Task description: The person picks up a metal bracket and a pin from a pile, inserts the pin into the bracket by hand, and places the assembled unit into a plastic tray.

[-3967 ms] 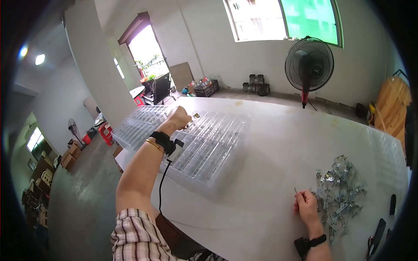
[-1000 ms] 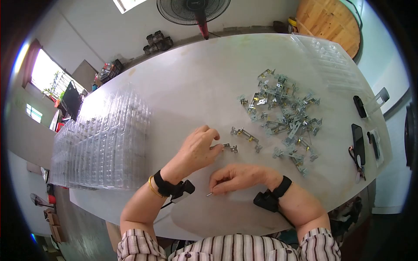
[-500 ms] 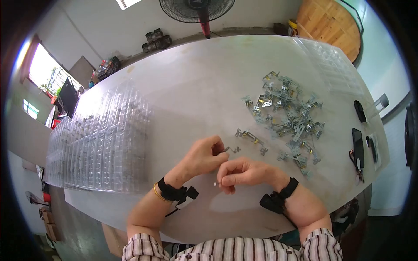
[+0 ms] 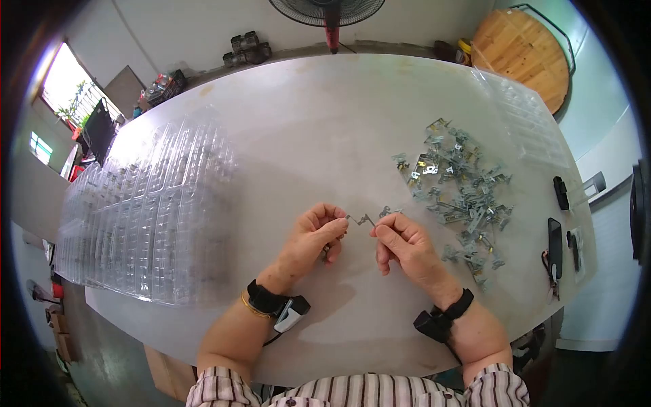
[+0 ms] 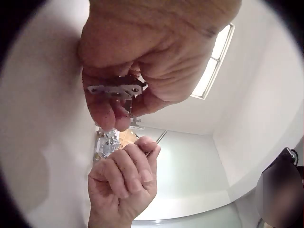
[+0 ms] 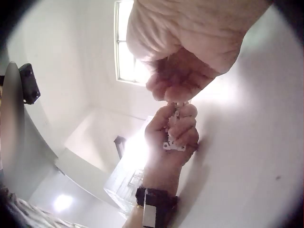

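In the head view my left hand (image 4: 313,237) grips a small metal bracket (image 4: 361,220), whose end sticks out past the fingertips. The left wrist view shows the bracket (image 5: 111,89) with its holed plate between curled fingers and thumb. My right hand (image 4: 408,249) pinches a thin metal pin (image 5: 161,137), its tip right beside the bracket's end in the head view. Both hands are above the table's near middle. A loose bracket (image 4: 386,211) lies just behind the right fingertips, partly hidden. A pile of similar metal brackets (image 4: 468,186) spreads to the right.
Stacked clear plastic trays (image 4: 152,224) stand on the table's left. Another clear tray (image 4: 525,119) lies at the far right. Along the right edge are a phone (image 4: 555,241), a black object (image 4: 560,193) and scissors (image 4: 550,271). A fan (image 4: 331,13) stands behind the table.
The left hand came from the trays to the table's near middle and now holds a bracket. The right hand, with the pin, moved left from beside the pile, then rose to the bracket.
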